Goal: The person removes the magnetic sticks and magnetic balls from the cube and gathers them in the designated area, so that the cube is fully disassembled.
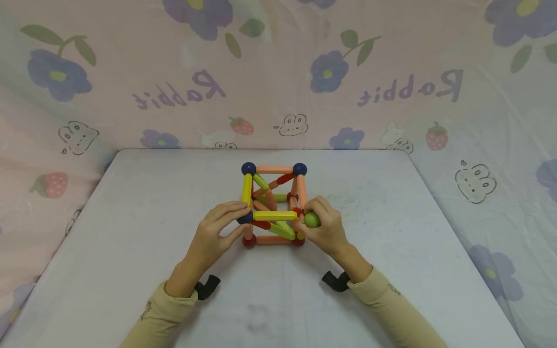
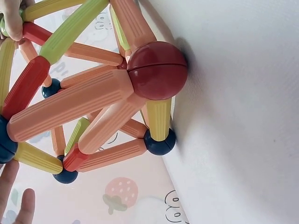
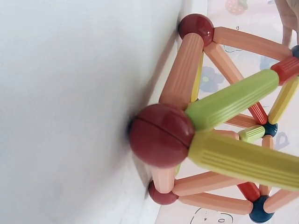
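Note:
A cube-like frame of ribbed rods and balls (image 1: 274, 170) stands on the table between the two hands. My left hand (image 1: 214, 229) pinches the dark blue ball (image 1: 244, 219) at its upper front left corner, fingers above and thumb below. At the upper front right, my right hand (image 1: 327, 229) grips a green ball (image 1: 312, 220) with its fingertips. A yellow rod (image 1: 275, 216) spans between these corners. Dark red balls (image 2: 157, 70) form lower corners; one red ball (image 3: 161, 135) joins a green rod (image 3: 233, 99) and a yellow rod (image 3: 247, 158). Fingers partly hide the right corner.
The white tabletop (image 1: 130, 270) lies under the frame. Behind it hangs a printed curtain (image 1: 270, 87) with flowers and rabbits. Black curved pieces (image 1: 208, 287) show beside each wrist, near the sleeves.

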Action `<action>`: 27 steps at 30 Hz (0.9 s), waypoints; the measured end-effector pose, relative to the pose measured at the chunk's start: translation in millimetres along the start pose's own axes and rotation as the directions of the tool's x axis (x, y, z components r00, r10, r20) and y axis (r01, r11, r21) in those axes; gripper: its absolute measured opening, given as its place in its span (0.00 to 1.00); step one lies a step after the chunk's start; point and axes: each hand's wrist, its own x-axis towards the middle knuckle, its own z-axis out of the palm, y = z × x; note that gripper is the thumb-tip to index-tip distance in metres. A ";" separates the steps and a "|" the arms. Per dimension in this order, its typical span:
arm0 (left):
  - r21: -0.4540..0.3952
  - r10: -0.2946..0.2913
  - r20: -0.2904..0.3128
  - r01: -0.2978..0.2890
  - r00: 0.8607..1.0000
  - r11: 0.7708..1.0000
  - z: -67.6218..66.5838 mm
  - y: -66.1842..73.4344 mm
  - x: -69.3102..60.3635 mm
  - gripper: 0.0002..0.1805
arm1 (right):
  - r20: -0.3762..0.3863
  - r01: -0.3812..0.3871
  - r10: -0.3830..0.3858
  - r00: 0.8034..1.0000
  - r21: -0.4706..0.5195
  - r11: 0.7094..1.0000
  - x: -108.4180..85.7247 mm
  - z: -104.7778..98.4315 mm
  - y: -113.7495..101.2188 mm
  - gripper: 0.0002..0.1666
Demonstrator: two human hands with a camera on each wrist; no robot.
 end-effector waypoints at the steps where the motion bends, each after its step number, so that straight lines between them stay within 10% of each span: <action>1: -0.001 -0.001 -0.002 0.001 1.000 1.000 0.3 -0.4 -0.1 0.28 | -0.003 -0.004 0.004 1.000 0.005 1.000 -0.3 -0.4 -0.1 0.13; 27: 0.008 -0.011 0.002 0.011 1.000 1.000 0.6 -1.1 -0.8 0.19 | 0.055 -0.008 0.013 0.998 -0.100 0.995 -2.1 -3.5 -9.3 0.17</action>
